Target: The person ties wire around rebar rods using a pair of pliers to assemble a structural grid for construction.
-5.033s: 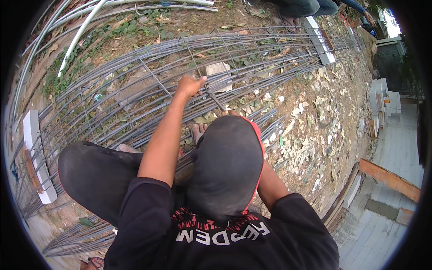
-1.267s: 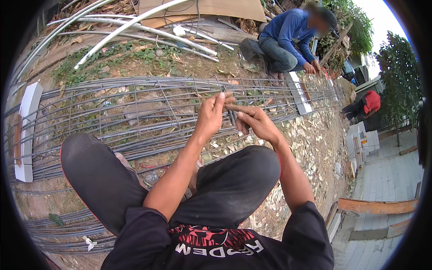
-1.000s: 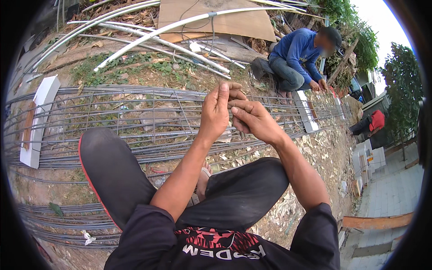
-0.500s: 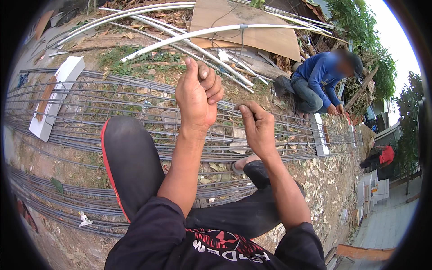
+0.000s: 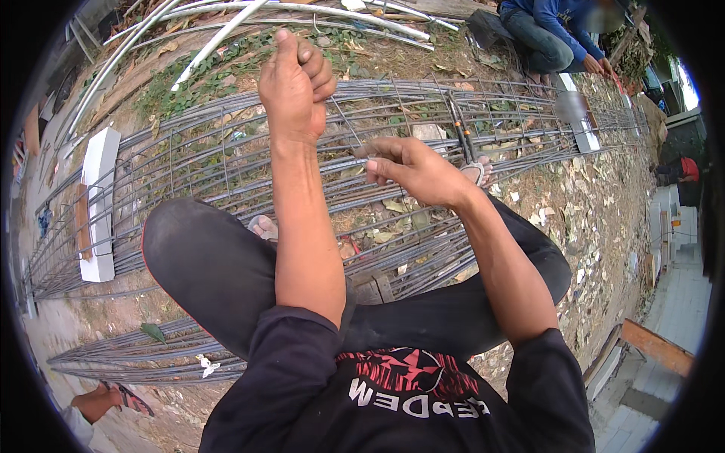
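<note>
My left hand (image 5: 297, 92) is raised above the steel bars, fingers curled into a fist with the thumb up. What it grips is too small to make out. A thin dark strand (image 5: 345, 121) slants between the hands; I cannot tell if it is a wire or part of the bar cage. Lower and to the right, my right hand (image 5: 414, 167) points left, thumb and fingers close together as in a pinch; anything in them is hidden. Beneath both lies a long rebar cage (image 5: 226, 155) with thin cross ties. Pincers with black and orange handles (image 5: 463, 132) stand among the bars beside my foot.
White blocks (image 5: 100, 200) (image 5: 580, 124) support the cage at left and right. More loose bars (image 5: 151, 355) lie nearer me. White pipes (image 5: 219, 45) cross the far ground. A person in blue (image 5: 540, 34) crouches far right; another's sandalled foot (image 5: 113, 400) shows lower left.
The view has tilted down and shifted. My right hand has turned, its fingers now pointing left rather than up. My left fist stays raised. The pincers and another person's foot have come into sight.
</note>
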Motion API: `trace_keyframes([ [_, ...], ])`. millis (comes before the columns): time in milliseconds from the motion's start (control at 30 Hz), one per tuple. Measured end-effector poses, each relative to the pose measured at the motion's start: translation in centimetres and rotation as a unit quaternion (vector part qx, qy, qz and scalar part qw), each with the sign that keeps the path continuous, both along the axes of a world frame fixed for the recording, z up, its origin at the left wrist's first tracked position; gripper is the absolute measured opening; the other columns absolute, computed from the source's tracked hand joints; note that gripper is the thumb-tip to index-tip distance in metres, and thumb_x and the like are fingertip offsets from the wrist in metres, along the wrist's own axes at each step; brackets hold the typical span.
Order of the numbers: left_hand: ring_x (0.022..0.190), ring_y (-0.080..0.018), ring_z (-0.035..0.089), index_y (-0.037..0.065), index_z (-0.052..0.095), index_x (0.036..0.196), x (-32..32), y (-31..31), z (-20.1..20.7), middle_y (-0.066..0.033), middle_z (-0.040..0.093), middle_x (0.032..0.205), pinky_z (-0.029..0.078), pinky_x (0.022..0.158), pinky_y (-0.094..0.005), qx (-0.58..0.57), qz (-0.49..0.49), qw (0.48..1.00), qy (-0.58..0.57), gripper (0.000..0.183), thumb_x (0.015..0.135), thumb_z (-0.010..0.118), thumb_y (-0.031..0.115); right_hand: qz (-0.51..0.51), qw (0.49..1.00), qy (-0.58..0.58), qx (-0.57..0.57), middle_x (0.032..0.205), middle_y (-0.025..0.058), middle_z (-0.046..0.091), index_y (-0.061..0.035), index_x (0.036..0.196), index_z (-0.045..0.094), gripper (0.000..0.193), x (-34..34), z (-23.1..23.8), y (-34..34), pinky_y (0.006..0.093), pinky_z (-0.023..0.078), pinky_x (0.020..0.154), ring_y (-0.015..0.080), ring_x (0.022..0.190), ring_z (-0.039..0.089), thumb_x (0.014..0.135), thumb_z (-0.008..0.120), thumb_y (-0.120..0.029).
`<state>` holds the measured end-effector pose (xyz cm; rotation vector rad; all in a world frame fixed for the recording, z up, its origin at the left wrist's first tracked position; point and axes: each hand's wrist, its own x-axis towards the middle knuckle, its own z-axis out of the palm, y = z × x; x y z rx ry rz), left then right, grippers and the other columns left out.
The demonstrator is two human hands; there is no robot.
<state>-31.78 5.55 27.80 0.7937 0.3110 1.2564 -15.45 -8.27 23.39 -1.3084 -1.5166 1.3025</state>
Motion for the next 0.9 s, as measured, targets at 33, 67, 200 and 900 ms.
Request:
trace_keyframes([
  [33,0.054,-0.0082,0.029,0.011,0.044,0.081,2.0,-0.5,-0.6,0.0037,0.03,0.063,0.026,0.046,-0.024,-0.003,-0.012,1.0,0.005,0.044,0.111,0.045,0.042,-0.019,0.997,-0.024,0.064,0.064,-0.0091,0.04,0.0021,0.116,0.067,0.029,-0.3,-0.5,0.8,0.0219,0.03,0.05,0.003,0.054,0.033,0.108,0.055,-0.023],
  [67,0.056,-0.0096,0.033,0.01,0.045,0.082,4.2,-1.4,-1.0,0.003,0.033,0.064,0.032,0.049,-0.0258,0.002,-0.019,0.999,0.049,0.043,0.111,0.046,0.042,-0.076,0.996,0.025,0.045,0.066,-0.0086,0.044,0.0017,0.118,0.068,0.029,-0.7,0.7,2.5,0.0227,0.03,0.05,0.0032,0.055,0.034,0.108,0.056,-0.023],
  [200,0.089,-0.0173,0.06,0.002,0.061,0.111,4.1,-1.0,-2.8,-0.0078,0.064,0.092,0.05,0.077,-0.0307,0.168,-0.082,0.955,0.229,0.041,0.104,0.061,0.042,-0.223,0.971,0.087,-0.013,0.068,-0.0075,0.05,0.0014,0.12,0.07,0.03,1.0,1.2,3.8,0.0248,0.031,0.052,0.004,0.057,0.038,0.107,0.055,-0.021],
  [900,0.073,-0.0234,0.072,0.006,0.082,0.09,2.1,0.4,-24.7,-0.0125,0.076,0.078,0.054,0.074,-0.0382,0.074,-0.056,0.718,0.69,0.038,0.077,0.088,0.042,-0.236,0.935,0.059,-0.257,0.064,0.005,0.062,-0.0013,0.108,0.076,0.026,1.8,-22.2,-4.2,0.0327,0.047,0.054,0.0135,0.055,0.055,0.093,0.06,-0.015],
])
